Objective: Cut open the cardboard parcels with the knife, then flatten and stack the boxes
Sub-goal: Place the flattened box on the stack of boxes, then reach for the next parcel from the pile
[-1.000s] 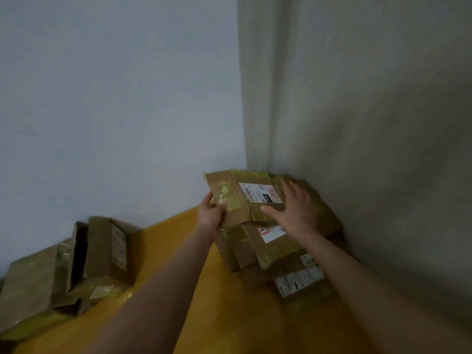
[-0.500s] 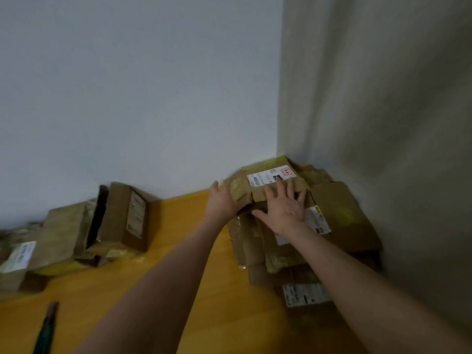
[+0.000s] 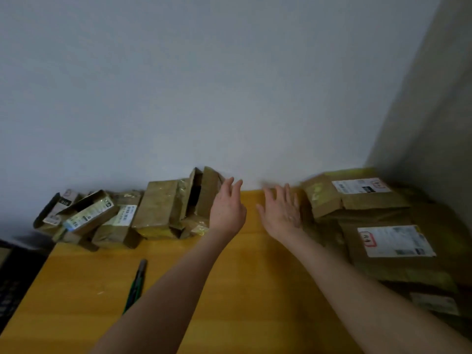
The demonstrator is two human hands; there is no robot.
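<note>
Hovering both hands over the table (image 3: 242,302) and holding nothing: left hand (image 3: 227,208) with fingers straight and close together, right hand (image 3: 281,213) with fingers straight and spread. Finding the parcels (image 3: 155,208) just left of the left fingers, some gaping open, and the stack (image 3: 370,200) just right of the right fingers, touching or not being impossible to tell. Judging the parcels as light, stiff at the edges, slick where taped, and likely denting under a hard squeeze. Favouring a grip across the short sides, off the tape. Finding the knife (image 3: 136,284) well back from the left fingers, toward the body. Working on smooth yellow wood, probably letting cardboard slide. Facing a pale wall (image 3: 204,85) beyond the fingertips and a greyer side wall (image 3: 434,123) past the stack.
</note>
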